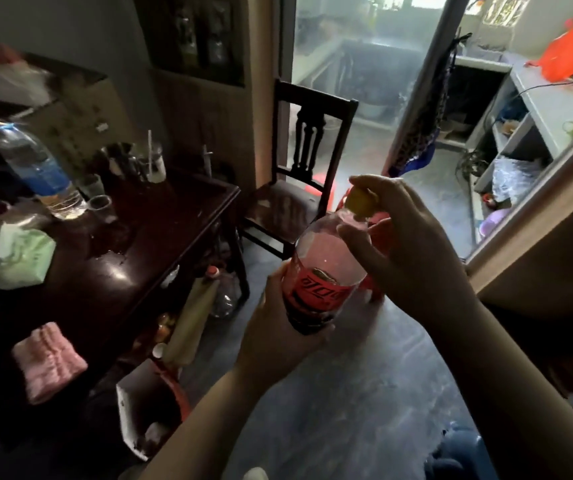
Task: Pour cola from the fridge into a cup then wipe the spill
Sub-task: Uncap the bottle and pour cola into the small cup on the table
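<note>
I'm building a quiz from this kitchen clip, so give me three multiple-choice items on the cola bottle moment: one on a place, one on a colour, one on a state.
1. Where is the pink cloth?
A. on the dark table
B. on the chair
C. on the floor

2. What colour is the cola bottle cap?
A. blue
B. yellow
C. white

3. How is the bottle held?
A. lying on the table
B. left hand gripping its body, right hand on the cap
C. one hand only

Answers: A, the cloth lies at the table's near edge; B, yellow shows between the fingers; B, both hands are on it.
</note>
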Demonstrator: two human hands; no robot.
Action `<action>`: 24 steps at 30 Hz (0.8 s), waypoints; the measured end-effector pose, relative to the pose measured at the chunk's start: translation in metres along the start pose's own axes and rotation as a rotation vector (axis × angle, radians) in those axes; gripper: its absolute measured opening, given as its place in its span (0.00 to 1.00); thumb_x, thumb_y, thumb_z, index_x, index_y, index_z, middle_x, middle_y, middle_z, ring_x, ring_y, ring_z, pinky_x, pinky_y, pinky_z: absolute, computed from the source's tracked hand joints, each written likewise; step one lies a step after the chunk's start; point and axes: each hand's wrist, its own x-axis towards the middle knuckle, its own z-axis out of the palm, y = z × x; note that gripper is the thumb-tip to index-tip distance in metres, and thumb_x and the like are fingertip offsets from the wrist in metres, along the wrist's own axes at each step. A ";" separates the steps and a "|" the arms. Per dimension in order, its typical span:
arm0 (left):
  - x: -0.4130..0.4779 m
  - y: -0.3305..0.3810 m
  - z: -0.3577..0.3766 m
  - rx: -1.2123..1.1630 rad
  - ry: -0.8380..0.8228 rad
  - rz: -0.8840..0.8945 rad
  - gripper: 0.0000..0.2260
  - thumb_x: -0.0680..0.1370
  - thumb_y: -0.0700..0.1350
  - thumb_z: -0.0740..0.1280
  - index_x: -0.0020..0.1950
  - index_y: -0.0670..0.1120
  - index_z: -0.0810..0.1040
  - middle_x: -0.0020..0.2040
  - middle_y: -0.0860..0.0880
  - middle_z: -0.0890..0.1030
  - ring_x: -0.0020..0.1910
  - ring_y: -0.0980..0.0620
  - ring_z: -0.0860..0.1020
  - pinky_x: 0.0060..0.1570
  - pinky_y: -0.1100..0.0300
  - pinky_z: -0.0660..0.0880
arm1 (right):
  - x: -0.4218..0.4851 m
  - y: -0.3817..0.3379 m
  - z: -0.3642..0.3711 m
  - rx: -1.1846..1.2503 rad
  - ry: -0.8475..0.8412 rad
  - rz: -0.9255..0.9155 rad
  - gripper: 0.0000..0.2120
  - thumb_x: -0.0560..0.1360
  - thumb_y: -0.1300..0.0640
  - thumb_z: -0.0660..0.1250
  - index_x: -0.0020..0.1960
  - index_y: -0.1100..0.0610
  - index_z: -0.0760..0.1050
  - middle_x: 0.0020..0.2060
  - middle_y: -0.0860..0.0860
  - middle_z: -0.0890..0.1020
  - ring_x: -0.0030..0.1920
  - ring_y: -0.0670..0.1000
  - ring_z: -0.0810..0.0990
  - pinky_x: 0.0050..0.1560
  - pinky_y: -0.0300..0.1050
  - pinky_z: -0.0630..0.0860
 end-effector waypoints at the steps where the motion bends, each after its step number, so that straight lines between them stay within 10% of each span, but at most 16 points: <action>1: 0.003 -0.007 -0.012 -0.009 0.028 -0.013 0.42 0.63 0.48 0.80 0.67 0.67 0.58 0.64 0.58 0.73 0.62 0.60 0.74 0.57 0.58 0.76 | 0.009 -0.005 0.013 0.018 -0.008 -0.012 0.21 0.75 0.48 0.65 0.65 0.55 0.69 0.52 0.42 0.71 0.46 0.42 0.74 0.46 0.27 0.69; 5: 0.012 -0.018 -0.056 -0.099 0.086 -0.047 0.40 0.63 0.38 0.79 0.69 0.52 0.63 0.59 0.59 0.74 0.57 0.66 0.75 0.49 0.66 0.78 | 0.046 -0.025 0.060 0.055 -0.076 -0.073 0.21 0.75 0.49 0.65 0.66 0.53 0.68 0.52 0.44 0.72 0.45 0.44 0.75 0.44 0.28 0.69; 14: 0.045 -0.060 -0.119 0.095 0.293 -0.137 0.43 0.62 0.49 0.79 0.63 0.77 0.55 0.60 0.67 0.74 0.60 0.64 0.75 0.58 0.57 0.76 | 0.120 -0.040 0.143 0.208 -0.184 -0.224 0.22 0.73 0.51 0.67 0.65 0.56 0.70 0.55 0.50 0.75 0.50 0.47 0.76 0.50 0.40 0.73; 24: 0.142 -0.102 -0.112 0.038 0.518 -0.297 0.40 0.64 0.41 0.79 0.62 0.69 0.60 0.56 0.71 0.74 0.57 0.71 0.73 0.51 0.77 0.69 | 0.220 0.022 0.213 0.299 -0.328 -0.362 0.23 0.74 0.47 0.63 0.66 0.56 0.69 0.56 0.50 0.75 0.50 0.51 0.78 0.47 0.52 0.79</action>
